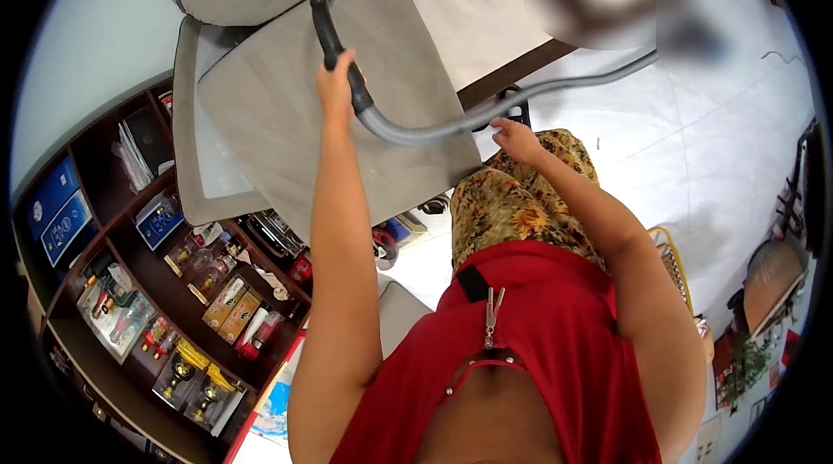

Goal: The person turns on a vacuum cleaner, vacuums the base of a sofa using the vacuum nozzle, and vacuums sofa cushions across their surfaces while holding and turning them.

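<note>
- Left hand [337,89]: wrapped around the black vacuum handle [358,93], above a grey cushion [269,108].
- Right hand [521,143]: beside the ribbed hose [412,133] — whether gripping, cannot tell.

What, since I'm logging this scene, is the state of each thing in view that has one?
Vacuum handle: held, angled over the grey seat cushion.
Left hand: closed around the vacuum handle.
Vacuum hose: joined to the handle, curved, far end blurred.
Right hand: beside the hose, contact unclear.
Grey seat cushion: askew, pale surface showing at its left.
Dark shelf unit: open-fronted, stocked.
</note>
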Motion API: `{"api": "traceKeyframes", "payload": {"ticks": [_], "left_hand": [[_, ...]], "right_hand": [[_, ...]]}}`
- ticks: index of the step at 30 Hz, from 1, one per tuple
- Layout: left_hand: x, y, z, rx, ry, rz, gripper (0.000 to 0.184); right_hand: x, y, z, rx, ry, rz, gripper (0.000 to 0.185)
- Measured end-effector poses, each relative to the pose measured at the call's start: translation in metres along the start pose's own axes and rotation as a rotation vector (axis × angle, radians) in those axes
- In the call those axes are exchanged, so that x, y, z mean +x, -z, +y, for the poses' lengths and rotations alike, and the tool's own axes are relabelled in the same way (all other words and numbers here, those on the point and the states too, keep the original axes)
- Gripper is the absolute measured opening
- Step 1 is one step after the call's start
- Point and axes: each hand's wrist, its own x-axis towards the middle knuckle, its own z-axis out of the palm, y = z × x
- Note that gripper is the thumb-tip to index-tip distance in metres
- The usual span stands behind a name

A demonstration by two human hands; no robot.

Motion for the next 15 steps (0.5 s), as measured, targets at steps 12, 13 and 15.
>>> {"api": "traceKeyframes", "payload": {"ticks": [12,13,15], "left_hand": [[-0.114,-0.031,-0.142,0.272,0.173,0.091,0.037],[-0.135,-0.029,-0.150,0.322,0.162,0.098,0.036],[-0.160,-0.024,-0.157,0.211,0.257,0.077,0.034]], "right_hand": [[-0.015,0.003,-0.006,0.046,0.015,0.005,0.042],[-0.012,0.008,0.001,0.008,-0.024,-0.028,0.042],[-0.013,0.018,0.007,0.057,-0.120,-0.043,0.041]]}}
